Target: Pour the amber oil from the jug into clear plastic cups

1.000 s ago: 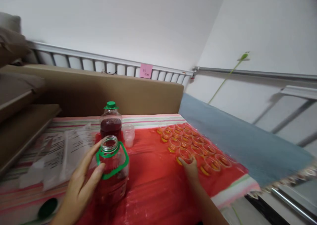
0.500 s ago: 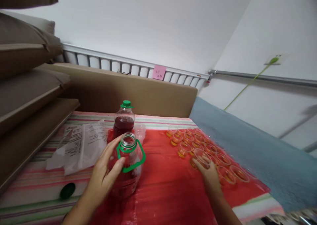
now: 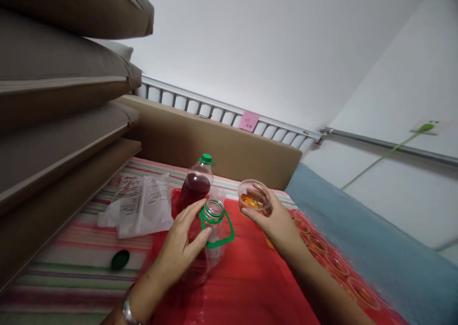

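Observation:
My left hand [image 3: 186,241] is wrapped round the neck of a clear plastic jug [image 3: 216,241] with a green handle ring [image 3: 229,239]. The jug's mouth has no cap on it. Raised above the red sheet, my right hand [image 3: 275,220] grips a clear plastic cup [image 3: 253,196] with amber liquid in its bottom. This cup is just right of the jug's mouth and a little higher. Several similar cups [image 3: 334,263] stand in rows at the right, partly hidden by my right forearm. A dark green cap [image 3: 120,259] lies on the striped cloth to the left.
Behind the open jug stands a green-capped jug [image 3: 196,184] of dark red liquid, with stacked clear cups [image 3: 217,194] beside it. A printed plastic bag [image 3: 143,205] lies at left on the striped cloth [image 3: 89,263]. Cushioned boards [image 3: 64,110] are piled far left. A red sheet [image 3: 246,282] covers the middle.
My right hand has lifted one cup from the rows and brought it left, close to the open jug. My left hand still holds the jug. The view has shifted and tilted.

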Demonstrator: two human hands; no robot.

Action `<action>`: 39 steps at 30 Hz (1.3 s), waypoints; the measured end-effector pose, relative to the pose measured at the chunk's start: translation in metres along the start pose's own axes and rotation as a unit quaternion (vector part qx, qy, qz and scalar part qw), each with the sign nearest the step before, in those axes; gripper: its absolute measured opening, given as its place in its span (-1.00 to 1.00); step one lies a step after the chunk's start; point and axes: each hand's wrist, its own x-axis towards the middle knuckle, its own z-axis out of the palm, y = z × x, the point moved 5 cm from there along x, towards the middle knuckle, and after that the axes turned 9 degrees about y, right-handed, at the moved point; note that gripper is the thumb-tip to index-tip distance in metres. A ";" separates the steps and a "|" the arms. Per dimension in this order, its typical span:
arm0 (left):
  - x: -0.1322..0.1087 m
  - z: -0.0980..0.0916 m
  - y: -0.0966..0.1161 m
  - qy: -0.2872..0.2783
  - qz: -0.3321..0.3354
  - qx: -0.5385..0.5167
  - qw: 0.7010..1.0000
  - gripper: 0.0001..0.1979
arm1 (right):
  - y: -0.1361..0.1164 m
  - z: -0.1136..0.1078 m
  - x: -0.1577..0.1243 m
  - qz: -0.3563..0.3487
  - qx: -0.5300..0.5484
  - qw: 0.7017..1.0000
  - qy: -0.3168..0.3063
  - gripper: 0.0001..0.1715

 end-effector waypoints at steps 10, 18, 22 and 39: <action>0.002 0.000 -0.003 -0.005 0.007 -0.001 1.000 -0.50 | -0.036 0.024 0.002 -0.157 -0.146 0.975 -0.054 -0.38; 0.002 -0.001 -0.002 0.002 0.010 -0.002 1.000 -0.50 | -0.044 0.028 0.006 -0.233 -0.217 0.946 -0.066 -0.36; 0.002 0.000 -0.001 -0.002 0.008 -0.003 1.000 -0.50 | -0.049 0.028 0.005 -0.263 -0.238 0.932 -0.077 -0.37; 0.002 0.002 -0.005 -0.011 0.000 -0.008 1.000 -0.49 | -0.072 0.020 0.011 -0.355 -0.308 0.880 -0.076 -0.33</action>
